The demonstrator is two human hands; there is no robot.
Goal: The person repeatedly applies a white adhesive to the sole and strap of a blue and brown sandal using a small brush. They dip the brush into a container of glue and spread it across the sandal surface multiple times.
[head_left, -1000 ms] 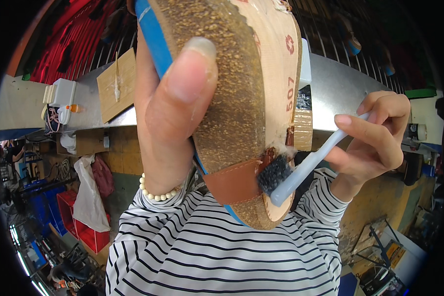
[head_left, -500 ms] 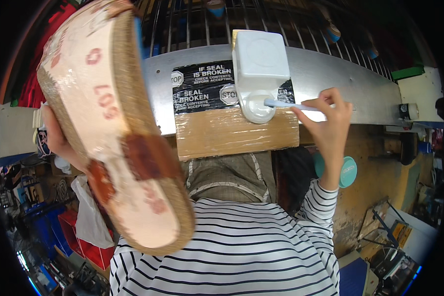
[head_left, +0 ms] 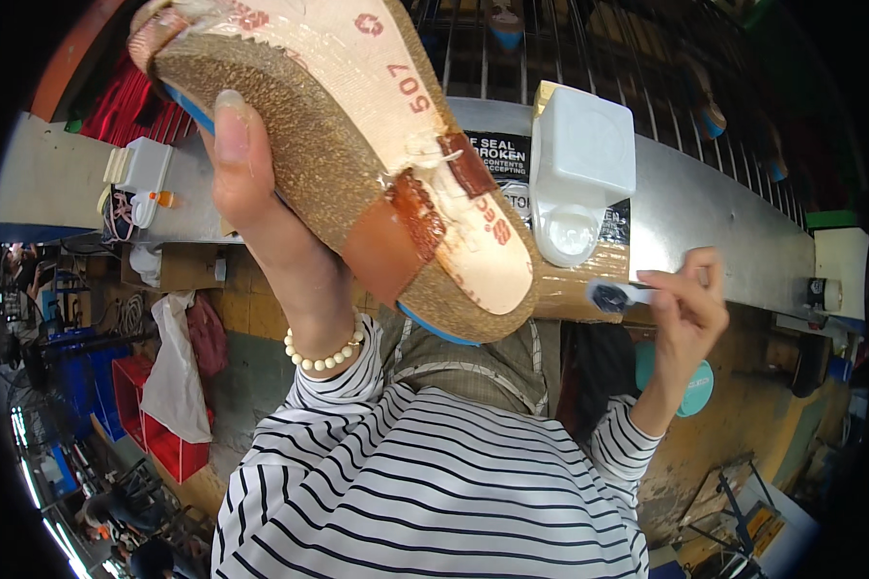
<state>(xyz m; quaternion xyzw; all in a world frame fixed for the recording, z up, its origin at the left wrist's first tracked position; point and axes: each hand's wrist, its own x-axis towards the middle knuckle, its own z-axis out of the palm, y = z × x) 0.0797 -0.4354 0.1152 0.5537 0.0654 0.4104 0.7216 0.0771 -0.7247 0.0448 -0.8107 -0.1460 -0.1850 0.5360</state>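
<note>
A cork shoe sole (head_left: 299, 125) fills the upper left of the view, held up tilted in my left hand (head_left: 261, 188), thumb against its cork side. The sole has a pale top, brown strap pieces (head_left: 393, 241) glued on with a glossy coat, and a blue underside edge. My right hand (head_left: 687, 307) pinches a small light-handled brush (head_left: 616, 295) whose dark head is smeared by motion. Just above and left of the brush, a white plastic bottle with a cup-like opening (head_left: 568, 232) lies on a taped cardboard box (head_left: 579, 288).
A metal work ledge (head_left: 714, 212) runs across the back, with a barred rack (head_left: 647, 58) beyond it. Another white bottle (head_left: 145, 183) stands on the left. On the floor are red crates (head_left: 179, 458) with a white bag (head_left: 177, 381). A turquoise round item (head_left: 693, 388) is at my right.
My left hand has turned the sole and moved it right, showing its cork side. My right hand has drawn the brush away from the bottle's cup, down and to the right.
</note>
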